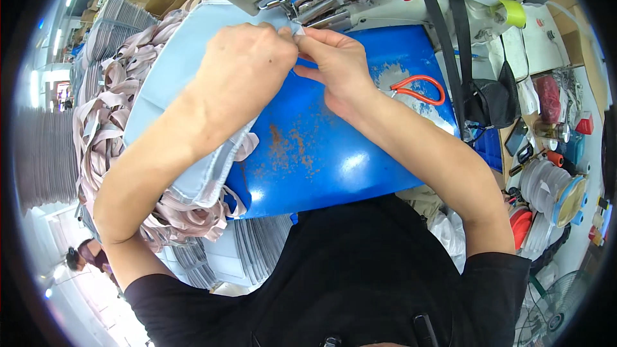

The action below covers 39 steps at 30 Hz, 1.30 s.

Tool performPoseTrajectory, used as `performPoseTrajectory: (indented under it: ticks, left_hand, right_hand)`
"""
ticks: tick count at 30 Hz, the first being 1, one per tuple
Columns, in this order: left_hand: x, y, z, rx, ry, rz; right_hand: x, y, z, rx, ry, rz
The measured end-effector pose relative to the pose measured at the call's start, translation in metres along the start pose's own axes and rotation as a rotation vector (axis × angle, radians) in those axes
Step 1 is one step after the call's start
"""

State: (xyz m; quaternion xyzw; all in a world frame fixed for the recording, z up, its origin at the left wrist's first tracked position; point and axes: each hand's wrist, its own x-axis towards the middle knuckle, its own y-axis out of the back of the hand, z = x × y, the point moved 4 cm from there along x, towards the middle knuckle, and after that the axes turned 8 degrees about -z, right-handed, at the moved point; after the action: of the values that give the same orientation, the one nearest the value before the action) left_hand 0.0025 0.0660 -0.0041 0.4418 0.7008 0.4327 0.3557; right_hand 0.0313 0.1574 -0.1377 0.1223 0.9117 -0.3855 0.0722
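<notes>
At the sewing machine's presser foot [273,0], my left hand [247,67] is curled closed on the upper corner of a light blue padded fabric piece [164,83]. My right hand [337,67] meets it there, thumb and index finger pinched on a small pale tip at that corner [299,31], the other fingers loosely bent. The fabric lies along the left of the blue machine bed [347,154], partly hidden by my left arm. Red-handled scissors [418,87] lie on the bed right of my right hand. The exact grip of my left fingertips is hidden.
Pinkish straps [112,106] heap at the left beside grey stacked pieces [48,160]. More stacks [250,254] sit below the bed. Spools [546,189], tools and a fan [553,311] crowd the right. A co-worker [90,257] is at the lower left.
</notes>
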Motion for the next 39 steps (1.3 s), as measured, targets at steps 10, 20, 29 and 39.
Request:
performPoseTrajectory:
  ticks: [10,20,29,39]
  left_hand:
    - [0.003,-0.010,0.020,0.040,0.120,0.050]
    - [0.015,-0.032,0.036,-0.103,0.384,0.106]
    - [0.021,-0.048,0.036,-0.461,0.576,0.356]
    - [-0.145,-0.227,0.009,-1.529,1.005,0.736]
  right_hand:
    - [-0.006,0.000,-0.004,-0.077,-0.005,0.007]
    - [-0.006,0.011,-0.001,-0.109,-0.006,-0.039]
    - [-0.001,0.028,-0.015,-0.216,0.064,-0.120]
    - [-0.050,0.010,-0.018,-0.957,0.328,-0.172]
